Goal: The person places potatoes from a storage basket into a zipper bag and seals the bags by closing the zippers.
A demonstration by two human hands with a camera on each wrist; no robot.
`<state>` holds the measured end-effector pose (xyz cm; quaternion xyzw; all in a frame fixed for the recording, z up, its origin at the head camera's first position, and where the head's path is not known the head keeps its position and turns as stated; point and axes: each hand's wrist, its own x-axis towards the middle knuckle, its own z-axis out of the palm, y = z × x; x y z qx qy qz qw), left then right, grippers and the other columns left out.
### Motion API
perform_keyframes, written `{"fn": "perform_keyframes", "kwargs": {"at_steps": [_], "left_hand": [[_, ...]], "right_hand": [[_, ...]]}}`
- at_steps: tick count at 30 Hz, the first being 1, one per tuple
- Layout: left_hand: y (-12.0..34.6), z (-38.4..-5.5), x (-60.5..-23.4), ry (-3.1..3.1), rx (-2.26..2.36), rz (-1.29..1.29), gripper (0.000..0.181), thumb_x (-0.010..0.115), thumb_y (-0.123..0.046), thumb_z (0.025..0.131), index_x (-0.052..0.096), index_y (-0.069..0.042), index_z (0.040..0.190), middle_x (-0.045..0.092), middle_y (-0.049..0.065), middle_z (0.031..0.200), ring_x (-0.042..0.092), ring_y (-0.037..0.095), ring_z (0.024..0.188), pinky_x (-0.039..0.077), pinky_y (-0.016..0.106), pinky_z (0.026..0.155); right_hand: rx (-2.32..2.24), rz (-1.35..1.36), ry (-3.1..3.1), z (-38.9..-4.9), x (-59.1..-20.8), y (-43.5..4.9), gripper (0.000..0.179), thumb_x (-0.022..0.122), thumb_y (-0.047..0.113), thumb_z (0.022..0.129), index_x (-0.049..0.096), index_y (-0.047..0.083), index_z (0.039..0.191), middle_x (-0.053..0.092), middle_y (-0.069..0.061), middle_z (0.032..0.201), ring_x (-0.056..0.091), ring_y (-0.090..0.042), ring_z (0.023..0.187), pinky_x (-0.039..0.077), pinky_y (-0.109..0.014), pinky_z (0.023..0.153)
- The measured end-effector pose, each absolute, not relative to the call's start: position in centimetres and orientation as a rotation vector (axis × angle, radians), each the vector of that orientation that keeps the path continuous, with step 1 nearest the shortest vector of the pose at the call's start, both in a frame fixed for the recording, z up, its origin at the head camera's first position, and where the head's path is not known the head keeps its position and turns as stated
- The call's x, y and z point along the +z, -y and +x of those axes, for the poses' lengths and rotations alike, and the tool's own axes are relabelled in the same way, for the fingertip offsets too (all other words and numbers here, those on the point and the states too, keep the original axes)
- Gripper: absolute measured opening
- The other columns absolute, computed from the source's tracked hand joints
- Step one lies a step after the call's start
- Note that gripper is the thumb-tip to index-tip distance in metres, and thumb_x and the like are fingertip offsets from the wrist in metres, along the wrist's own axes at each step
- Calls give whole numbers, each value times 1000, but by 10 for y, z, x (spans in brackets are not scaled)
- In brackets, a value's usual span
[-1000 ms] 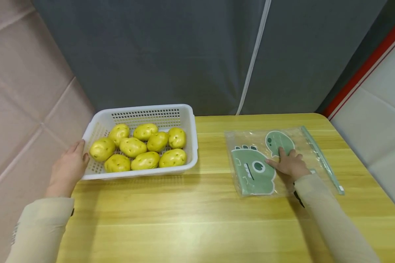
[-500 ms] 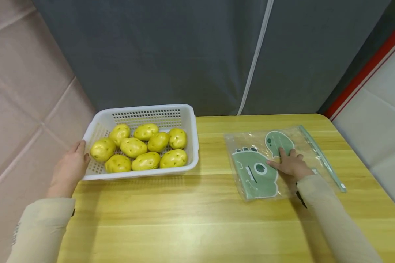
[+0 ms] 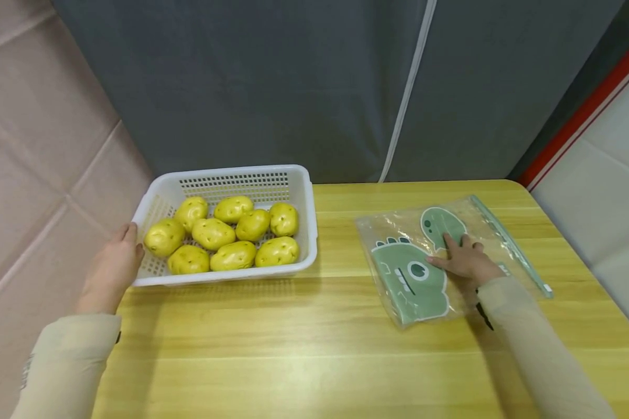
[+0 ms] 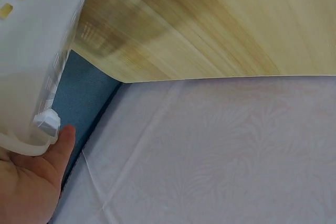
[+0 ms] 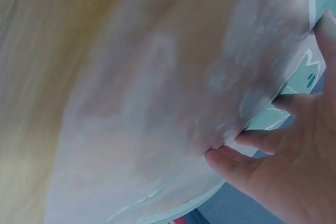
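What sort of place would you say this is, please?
Probably a small, makeshift work booth: a wood-grain table stands before a dark grey curtain-like backdrop, with a pale, creased covering close on the left.

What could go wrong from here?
1. The basket sits close to the table's left edge, with the left hand at that end; a pull outward might tip it off.
2. The potatoes lie loose, so a tilt could send them rolling.
3. The right hand rests with fingers spread on a flat, thin clear bag; sliding it could wrinkle the plastic.
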<state>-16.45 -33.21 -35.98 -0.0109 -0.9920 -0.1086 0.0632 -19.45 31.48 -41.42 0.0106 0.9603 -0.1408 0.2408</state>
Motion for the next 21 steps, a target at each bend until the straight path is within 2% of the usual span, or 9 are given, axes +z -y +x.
{"fn": "perform_keyframes", "kwargs": {"at_steps": [14, 21], "left_hand": [[334, -166, -357, 3031, -354, -16, 56, 42, -3, 94, 21, 19, 141, 29, 43, 139, 35, 64, 115, 31, 71, 99], [332, -167, -358, 3020, -363, -33, 56, 43, -3, 94, 22, 20, 140, 30, 43, 137, 35, 64, 114, 30, 71, 100]], "right_hand": [[-385, -110, -2645, -198, -415, -318, 103, 48, 68, 87, 6, 0, 152, -3, -46, 146, 0, -70, 131, 18, -83, 96], [-413, -250, -2629, -200, -416, -327, 102, 59, 60, 84, 9, 2, 152, -2, -45, 148, 3, -69, 131, 18, -83, 96]]}}
